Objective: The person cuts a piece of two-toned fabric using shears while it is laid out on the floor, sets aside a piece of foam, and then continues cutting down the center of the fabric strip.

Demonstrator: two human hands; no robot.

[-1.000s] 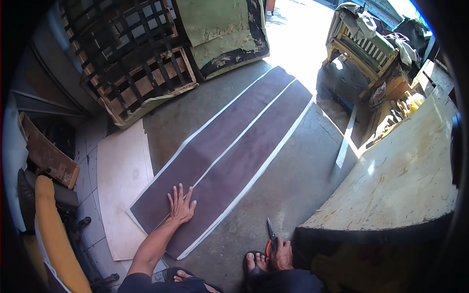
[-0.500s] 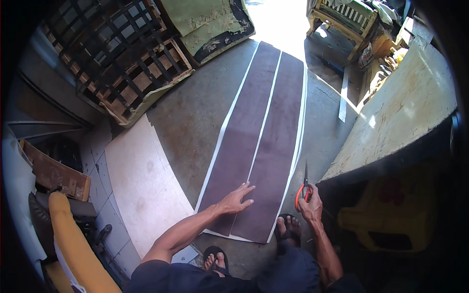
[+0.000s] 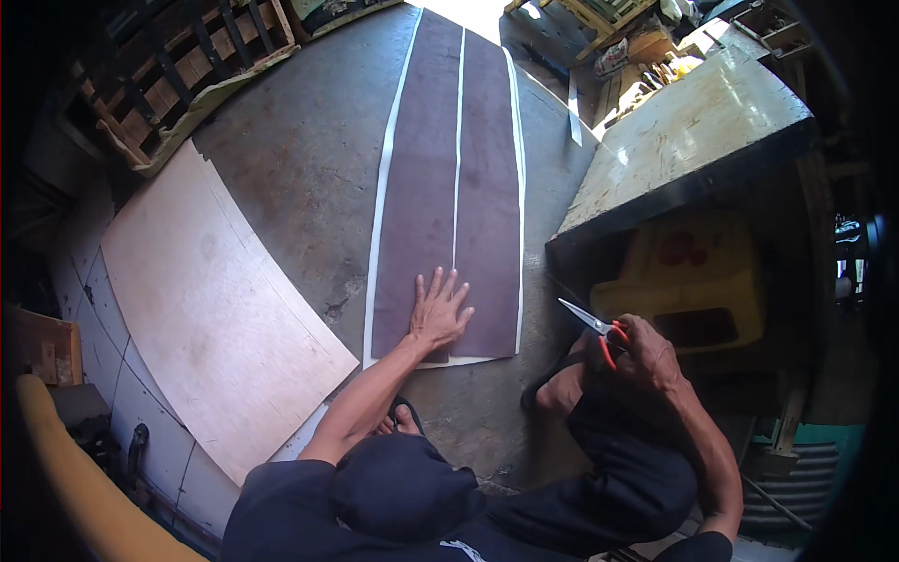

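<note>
Two long strips of dark brown sheet material [image 3: 423, 178] lie side by side on the floor, with a narrow white gap between them. White material [image 3: 376, 239] shows beneath them along the edges. My left hand [image 3: 440, 307] presses down near the strips' close end, palm down with fingers spread, across the gap between them. In my right hand [image 3: 648, 352] I hold scissors [image 3: 599, 323] with red handles, off to the right of the strips. Their pointed blades face up and left, away from the material and apparently closed together.
A pale plywood sheet [image 3: 220, 309] lies on the floor to my left. On the right stands a worn work table [image 3: 693, 140], with a yellow plastic object [image 3: 679, 281] in the shade under it. A wooden frame with black webbing [image 3: 201, 75] leans at the far left.
My view has come lower and closer as I squat down. My left hand has flattened onto the strips. The scissors have swung from pointing away to pointing left.
</note>
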